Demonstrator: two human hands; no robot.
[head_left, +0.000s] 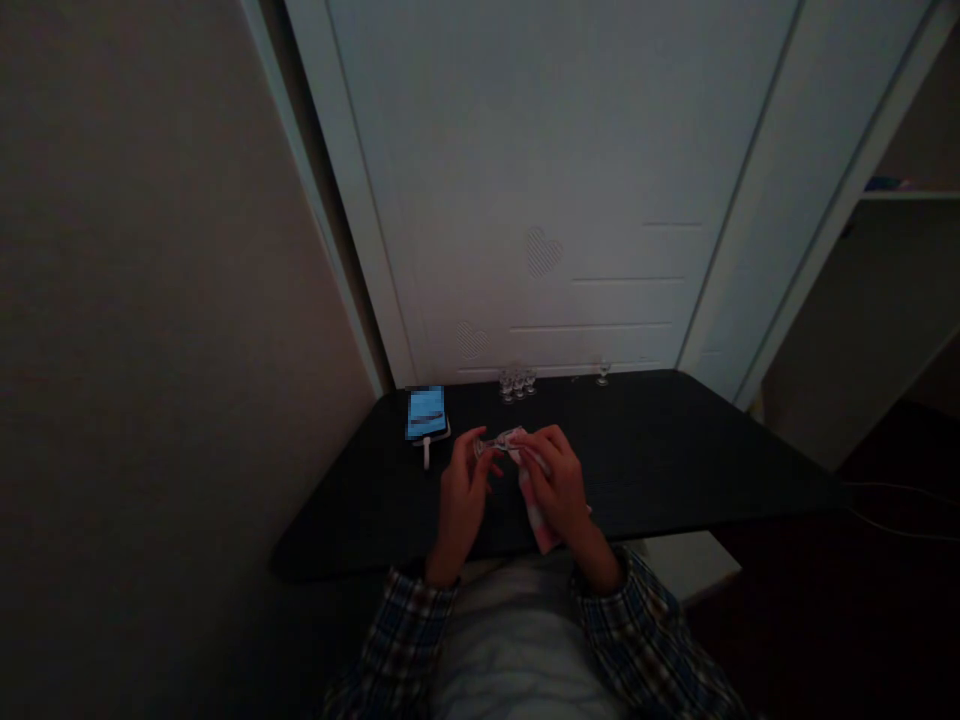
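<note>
My left hand [466,490] grips a small clear stemmed glass [491,444] by its foot end, holding it sideways above the dark table. A pink and white cloth [537,515] is bunched in my right hand [553,474], with its lower part hanging down toward the table's near edge. The fingers of that hand press the cloth against the other end of the glass. Part of the glass is hidden by the cloth and fingers.
Several small stemmed glasses [517,384] stand grouped at the back of the black table [675,460]. One more glass [603,373] stands apart to their right. A lit phone [426,412] lies at the back left. A white panel with hearts [570,170] rises behind.
</note>
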